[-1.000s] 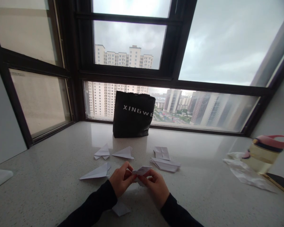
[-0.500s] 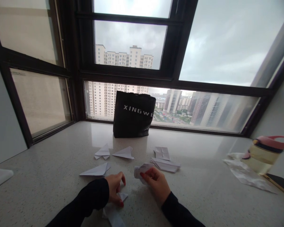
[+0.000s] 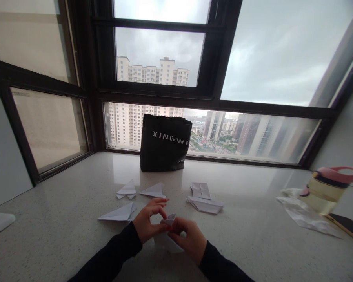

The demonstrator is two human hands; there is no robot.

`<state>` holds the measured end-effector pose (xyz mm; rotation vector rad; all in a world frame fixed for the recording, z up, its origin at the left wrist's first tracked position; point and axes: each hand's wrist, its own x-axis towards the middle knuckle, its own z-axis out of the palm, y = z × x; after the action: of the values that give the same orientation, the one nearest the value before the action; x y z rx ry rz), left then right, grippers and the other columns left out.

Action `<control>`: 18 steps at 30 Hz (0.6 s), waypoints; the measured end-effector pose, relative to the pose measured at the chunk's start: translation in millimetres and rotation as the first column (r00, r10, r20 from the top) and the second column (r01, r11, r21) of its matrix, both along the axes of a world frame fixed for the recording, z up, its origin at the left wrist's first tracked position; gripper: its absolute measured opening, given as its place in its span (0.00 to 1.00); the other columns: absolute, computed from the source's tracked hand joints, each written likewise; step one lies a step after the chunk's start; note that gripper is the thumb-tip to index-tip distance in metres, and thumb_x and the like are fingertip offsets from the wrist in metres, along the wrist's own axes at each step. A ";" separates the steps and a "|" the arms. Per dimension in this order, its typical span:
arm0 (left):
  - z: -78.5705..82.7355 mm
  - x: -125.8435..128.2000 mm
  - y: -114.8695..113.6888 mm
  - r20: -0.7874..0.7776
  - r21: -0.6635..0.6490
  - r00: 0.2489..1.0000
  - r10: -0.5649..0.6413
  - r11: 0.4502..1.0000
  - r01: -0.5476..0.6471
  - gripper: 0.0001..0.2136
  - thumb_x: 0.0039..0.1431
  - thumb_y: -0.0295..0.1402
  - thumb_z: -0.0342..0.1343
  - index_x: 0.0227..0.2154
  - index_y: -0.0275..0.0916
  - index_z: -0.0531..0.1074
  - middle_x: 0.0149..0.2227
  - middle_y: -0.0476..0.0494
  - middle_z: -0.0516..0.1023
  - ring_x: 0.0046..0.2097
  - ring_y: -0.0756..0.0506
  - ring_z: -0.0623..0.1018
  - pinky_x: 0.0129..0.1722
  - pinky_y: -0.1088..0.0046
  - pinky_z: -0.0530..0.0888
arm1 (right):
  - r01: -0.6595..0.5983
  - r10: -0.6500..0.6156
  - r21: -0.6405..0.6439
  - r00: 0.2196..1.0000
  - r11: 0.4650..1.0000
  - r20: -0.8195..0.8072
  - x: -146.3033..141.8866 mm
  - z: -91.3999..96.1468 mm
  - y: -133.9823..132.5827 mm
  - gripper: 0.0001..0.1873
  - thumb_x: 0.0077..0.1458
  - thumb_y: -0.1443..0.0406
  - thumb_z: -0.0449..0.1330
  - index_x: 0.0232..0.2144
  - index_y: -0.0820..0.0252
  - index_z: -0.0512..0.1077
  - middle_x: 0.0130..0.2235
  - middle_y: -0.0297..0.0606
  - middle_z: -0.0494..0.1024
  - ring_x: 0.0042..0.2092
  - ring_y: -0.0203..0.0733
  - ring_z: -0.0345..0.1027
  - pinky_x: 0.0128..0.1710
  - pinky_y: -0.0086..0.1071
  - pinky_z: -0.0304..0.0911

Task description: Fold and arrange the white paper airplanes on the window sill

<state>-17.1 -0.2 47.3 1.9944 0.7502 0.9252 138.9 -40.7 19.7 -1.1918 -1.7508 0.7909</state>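
Observation:
Between my two hands, low in the middle of the head view, is a folded piece of white paper [image 3: 170,220]. My left hand [image 3: 148,221] pinches its upper part between thumb and forefinger, with the other fingers stretched forward. From the other side, my right hand [image 3: 190,237] grips the same part with curled fingers. A wider pale sheet of paper [image 3: 171,244] shows just below the hands; whether it joins the held piece I cannot tell. Left of my hands lies a pointed folded paper [image 3: 117,213]. My fingers partly hide the held folds.
Farther back are two folded papers, one notched [image 3: 127,190] and one pointed [image 3: 153,190]. To the right lie a creased paper square [image 3: 201,190] and a paper boat shape [image 3: 206,205]. A black bag [image 3: 164,145] stands by the window; a bottle [image 3: 326,192], tissue [image 3: 302,217] and phone [image 3: 348,229] are rightmost.
My left hand has come up and right from the papers near the front edge to meet my right hand. Both now hold the folded paper, which has moved lower.

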 end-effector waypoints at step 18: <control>-4.5 12.1 -12.1 0.248 -0.156 0.940 0.234 0.967 -0.200 0.15 0.47 0.32 0.52 0.39 0.41 0.58 0.25 0.54 0.61 0.26 0.52 0.70 0.22 0.80 0.66 | -0.052 -0.016 -0.144 0.901 0.988 -0.433 4.5 -2.7 6.9 0.23 0.37 0.51 0.59 0.33 0.61 0.65 0.23 0.32 0.70 0.24 0.35 0.64 0.23 0.28 0.60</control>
<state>-5.0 -12.3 42.8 1.6552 0.8652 1.2141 143.5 -33.7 17.0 -1.0006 -1.3519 1.1235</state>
